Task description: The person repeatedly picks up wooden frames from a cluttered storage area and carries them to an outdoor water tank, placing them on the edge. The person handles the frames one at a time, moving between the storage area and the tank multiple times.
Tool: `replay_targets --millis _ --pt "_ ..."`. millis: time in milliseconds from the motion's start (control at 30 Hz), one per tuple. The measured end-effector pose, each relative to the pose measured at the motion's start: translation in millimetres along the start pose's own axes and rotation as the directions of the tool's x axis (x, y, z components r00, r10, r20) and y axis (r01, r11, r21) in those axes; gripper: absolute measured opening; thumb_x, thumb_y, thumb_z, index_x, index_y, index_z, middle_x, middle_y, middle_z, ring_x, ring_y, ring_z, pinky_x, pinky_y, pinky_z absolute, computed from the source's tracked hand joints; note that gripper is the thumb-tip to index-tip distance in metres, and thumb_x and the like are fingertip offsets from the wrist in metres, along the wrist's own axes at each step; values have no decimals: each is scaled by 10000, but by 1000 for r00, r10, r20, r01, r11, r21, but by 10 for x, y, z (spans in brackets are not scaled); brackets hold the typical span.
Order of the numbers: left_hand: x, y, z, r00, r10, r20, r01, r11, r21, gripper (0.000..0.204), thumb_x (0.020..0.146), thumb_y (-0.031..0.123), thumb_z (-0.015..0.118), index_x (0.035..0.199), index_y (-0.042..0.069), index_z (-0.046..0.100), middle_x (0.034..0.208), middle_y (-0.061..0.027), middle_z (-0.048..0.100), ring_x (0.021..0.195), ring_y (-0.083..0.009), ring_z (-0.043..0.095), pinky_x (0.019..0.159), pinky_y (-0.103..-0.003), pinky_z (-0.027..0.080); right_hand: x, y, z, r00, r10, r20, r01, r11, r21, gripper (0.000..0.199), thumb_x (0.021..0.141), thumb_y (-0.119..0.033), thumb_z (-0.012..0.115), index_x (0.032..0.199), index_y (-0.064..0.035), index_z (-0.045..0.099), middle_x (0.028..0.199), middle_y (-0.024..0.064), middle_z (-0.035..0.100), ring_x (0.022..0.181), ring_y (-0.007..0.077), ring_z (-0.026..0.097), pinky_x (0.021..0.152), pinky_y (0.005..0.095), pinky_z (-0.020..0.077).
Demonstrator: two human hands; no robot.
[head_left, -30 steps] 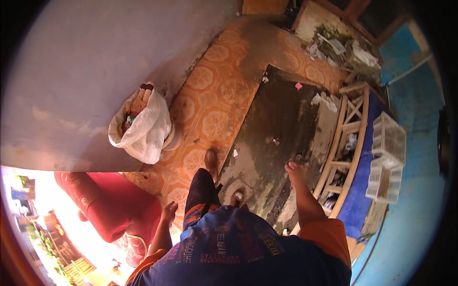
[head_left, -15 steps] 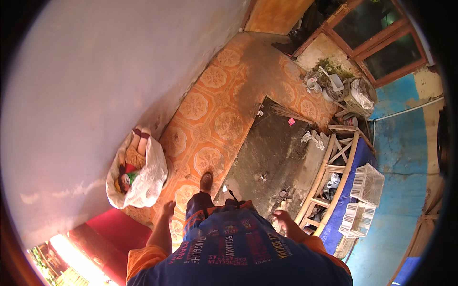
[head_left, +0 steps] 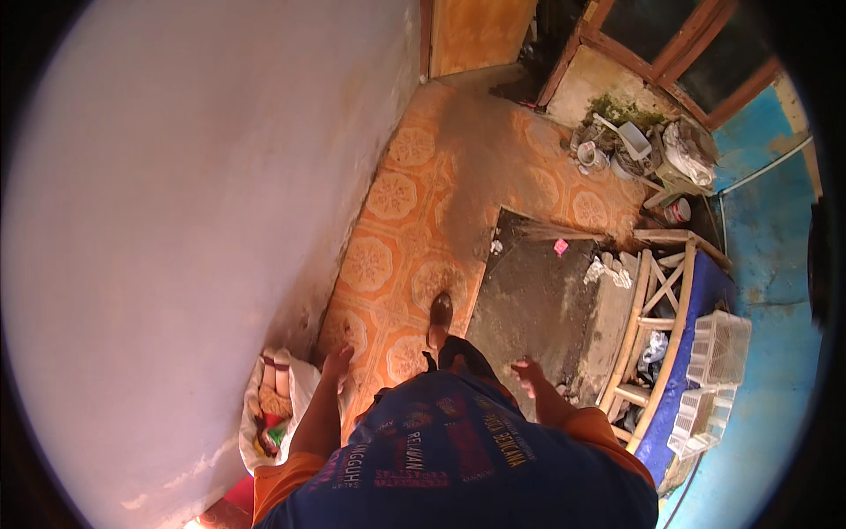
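My left hand (head_left: pixel 337 361) hangs low at my side over the tiled floor, its fingers loosely apart with nothing in them. Close by it, against the wall, stands a white sack (head_left: pixel 304 383). Inside the sack lies a doll-like figure (head_left: pixel 273 401) with pale legs and red, green and brown clothing; my left forearm is near the sack's edge. My right hand (head_left: pixel 529 372) is held out over the bare dark ground, fingers spread and empty. One brown shoe (head_left: pixel 441 309) shows on the orange tiles; my other foot is hidden.
A pale wall (head_left: pixel 220 176) runs along the left. On the right stand a bamboo bench (head_left: pixel 679 326) with a blue cover and white plastic baskets (head_left: pixel 718 348). Pots and a white dipper (head_left: pixel 634 141) are heaped at the far right. A wooden door (head_left: pixel 480 35) is at the back.
I have stepped forward along the tiles and the view has turned. The sack now sits lower and nearer my left arm, and the red seat has mostly left the view.
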State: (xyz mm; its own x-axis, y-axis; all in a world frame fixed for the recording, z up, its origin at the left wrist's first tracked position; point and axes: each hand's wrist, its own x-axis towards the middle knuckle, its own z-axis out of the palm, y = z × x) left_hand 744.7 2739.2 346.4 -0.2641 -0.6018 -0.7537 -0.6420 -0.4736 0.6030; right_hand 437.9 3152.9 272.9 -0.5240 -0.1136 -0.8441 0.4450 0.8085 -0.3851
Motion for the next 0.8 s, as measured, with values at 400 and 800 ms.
replay_targets --millis 400,800 --pt "890 592 49 941 -336 -53 331 941 -73 461 882 369 548 1246 85 534 1005 -24 613 852 -196 540 806 -367 424 620 -3599 -1038 831 -406 379 -156 484 861 891 819 -768 196 1426 -122 277 1412 120 356 1318 282 297 1054 448 248" --pt "2771 2567 580 955 -287 82 283 958 55 452 843 118 558 1289 106 493 1195 -112 565 1027 -217 568 814 -393 459 1866 -5663 -1408 910 -411 -49 406 910 -88 659 853 -499 540 1334 -67 416 1259 123 540 1154 242 515 960 386 396"
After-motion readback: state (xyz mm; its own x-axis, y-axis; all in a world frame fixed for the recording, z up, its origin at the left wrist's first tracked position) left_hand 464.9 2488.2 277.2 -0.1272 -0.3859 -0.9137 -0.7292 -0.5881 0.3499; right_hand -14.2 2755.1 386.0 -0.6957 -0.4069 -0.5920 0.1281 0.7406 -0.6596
